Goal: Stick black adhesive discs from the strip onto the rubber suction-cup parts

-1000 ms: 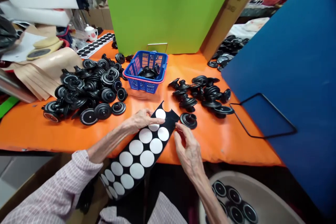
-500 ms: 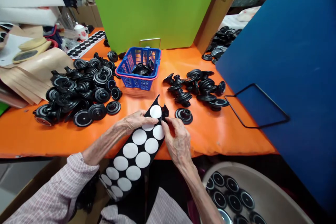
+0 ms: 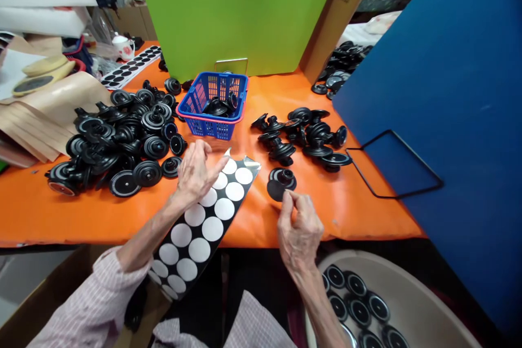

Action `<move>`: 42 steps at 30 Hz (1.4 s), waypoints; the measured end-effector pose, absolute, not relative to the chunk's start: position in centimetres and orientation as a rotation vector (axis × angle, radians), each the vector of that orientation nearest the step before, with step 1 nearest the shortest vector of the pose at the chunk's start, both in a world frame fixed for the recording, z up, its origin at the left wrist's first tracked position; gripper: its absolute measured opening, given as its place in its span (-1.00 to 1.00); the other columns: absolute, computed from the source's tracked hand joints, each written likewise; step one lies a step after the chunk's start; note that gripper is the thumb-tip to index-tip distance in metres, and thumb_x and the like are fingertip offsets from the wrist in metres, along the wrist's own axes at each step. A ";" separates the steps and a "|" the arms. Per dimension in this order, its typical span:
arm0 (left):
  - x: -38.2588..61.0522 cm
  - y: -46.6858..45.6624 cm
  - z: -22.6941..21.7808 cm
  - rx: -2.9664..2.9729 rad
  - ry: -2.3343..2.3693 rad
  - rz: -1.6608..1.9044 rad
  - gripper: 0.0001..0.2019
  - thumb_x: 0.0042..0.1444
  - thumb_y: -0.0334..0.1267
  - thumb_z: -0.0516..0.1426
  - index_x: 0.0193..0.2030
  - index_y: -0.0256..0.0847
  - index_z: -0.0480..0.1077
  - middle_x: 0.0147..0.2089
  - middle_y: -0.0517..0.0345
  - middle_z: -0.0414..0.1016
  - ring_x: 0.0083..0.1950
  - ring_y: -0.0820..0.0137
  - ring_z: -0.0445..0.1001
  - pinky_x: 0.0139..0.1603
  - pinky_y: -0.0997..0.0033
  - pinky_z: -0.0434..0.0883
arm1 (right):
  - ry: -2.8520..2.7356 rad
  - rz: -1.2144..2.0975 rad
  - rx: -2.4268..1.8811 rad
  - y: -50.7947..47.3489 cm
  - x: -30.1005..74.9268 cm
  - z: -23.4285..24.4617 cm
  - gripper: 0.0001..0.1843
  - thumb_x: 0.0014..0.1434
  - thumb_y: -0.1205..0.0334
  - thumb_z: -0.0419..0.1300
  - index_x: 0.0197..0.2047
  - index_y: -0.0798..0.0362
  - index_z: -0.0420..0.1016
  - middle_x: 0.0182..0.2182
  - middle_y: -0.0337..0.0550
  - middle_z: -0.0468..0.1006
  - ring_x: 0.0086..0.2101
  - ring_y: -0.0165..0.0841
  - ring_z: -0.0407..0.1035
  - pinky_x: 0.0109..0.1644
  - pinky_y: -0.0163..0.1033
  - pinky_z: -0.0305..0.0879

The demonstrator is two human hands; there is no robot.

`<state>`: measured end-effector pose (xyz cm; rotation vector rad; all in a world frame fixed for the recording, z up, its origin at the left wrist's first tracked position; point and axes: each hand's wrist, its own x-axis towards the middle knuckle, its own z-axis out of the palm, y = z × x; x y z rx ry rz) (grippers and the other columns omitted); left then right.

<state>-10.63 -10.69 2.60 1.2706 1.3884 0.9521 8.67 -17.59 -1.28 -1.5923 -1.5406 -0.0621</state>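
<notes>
A long black sticker sheet (image 3: pixel 204 223) with white round gaps lies over the orange table's front edge. My left hand (image 3: pixel 196 173) rests on its upper part with fingers spread, pressing it flat. My right hand (image 3: pixel 299 228) pinches a round black sticker disc (image 3: pixel 276 191) between thumb and fingers, just in front of a single black suction cup (image 3: pixel 284 178) standing on the table.
A large heap of black suction cups (image 3: pixel 118 138) lies at left, a smaller heap (image 3: pixel 304 136) at right. A blue basket (image 3: pixel 212 103) stands mid-table before a green board (image 3: pixel 240 11). A blue panel (image 3: pixel 440 109) fills the right. A beige tub (image 3: pixel 408 293) holds several cups.
My right hand peeled a black disc off the sheet's top end and drew it right toward the single suction cup. My left hand shifted up the sheet and spread flat.
</notes>
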 end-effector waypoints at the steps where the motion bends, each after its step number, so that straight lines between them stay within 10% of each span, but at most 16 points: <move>1: -10.0 -11.2 3.0 1.303 1.396 0.872 -0.74 -0.03 -0.05 0.26 -0.40 -0.18 0.36 -0.47 0.23 0.33 -0.32 0.38 0.36 -0.28 0.43 0.27 | -1.570 -0.071 -1.557 -18.1 8.3 -1.2 -0.80 0.31 0.27 0.01 -0.28 0.05 0.43 -0.45 -0.14 0.46 -0.41 -0.33 0.37 -0.29 -0.24 0.29; 9: -4.7 -13.0 4.4 1.140 1.038 0.550 -0.90 0.05 -0.28 0.09 -0.29 -0.24 0.29 -0.48 0.23 0.38 -0.48 0.50 0.39 -0.38 0.49 0.29 | -1.196 0.616 -1.506 -20.3 7.7 -0.7 -0.77 0.24 0.07 0.12 -0.15 0.03 0.44 -0.25 -0.10 0.51 -0.25 -0.31 0.44 -0.19 -0.19 0.39; 19: 2.5 -9.6 1.0 2.161 1.287 0.606 -0.70 0.10 -0.41 0.09 -0.01 -0.23 0.37 0.02 -0.07 0.40 0.11 0.13 0.32 0.14 0.11 0.27 | -0.698 0.878 -1.466 -20.8 13.6 0.1 -0.62 -0.02 -0.07 0.34 -0.34 0.03 0.38 -0.45 -0.32 0.42 -0.46 -0.45 0.40 -0.28 -0.30 0.36; 27: -2.7 -11.3 3.3 0.676 0.856 0.693 -0.78 0.10 -0.12 0.18 -0.16 -0.14 0.33 -0.32 0.20 0.42 -0.37 0.45 0.43 -0.32 0.39 0.42 | -0.951 0.876 -1.530 -22.5 13.8 1.6 -0.72 0.07 -0.01 0.29 -0.29 0.03 0.46 -0.45 -0.27 0.43 -0.45 -0.46 0.34 -0.32 -0.34 0.36; 31: -5.4 -14.1 3.4 0.370 0.864 0.775 -0.79 0.06 -0.16 0.23 -0.27 -0.24 0.36 -0.33 0.14 0.45 -0.33 0.43 0.46 -0.32 0.40 0.46 | -1.012 0.879 -1.431 -22.1 12.1 2.5 -0.61 0.06 0.09 0.32 -0.06 -0.06 0.36 -0.49 -0.36 0.41 -0.47 -0.46 0.33 -0.31 -0.33 0.33; 42: -7.7 -17.9 2.5 0.627 0.807 0.854 -0.55 -0.02 -0.37 0.26 0.06 -0.19 0.41 -0.04 0.04 0.47 -0.13 0.34 0.50 -0.17 0.33 0.52 | -0.852 1.196 -1.359 -21.5 9.3 2.6 -0.75 0.03 0.02 0.34 -0.41 0.01 0.47 -0.28 -0.27 0.36 -0.20 -0.43 0.29 -0.06 -0.33 0.22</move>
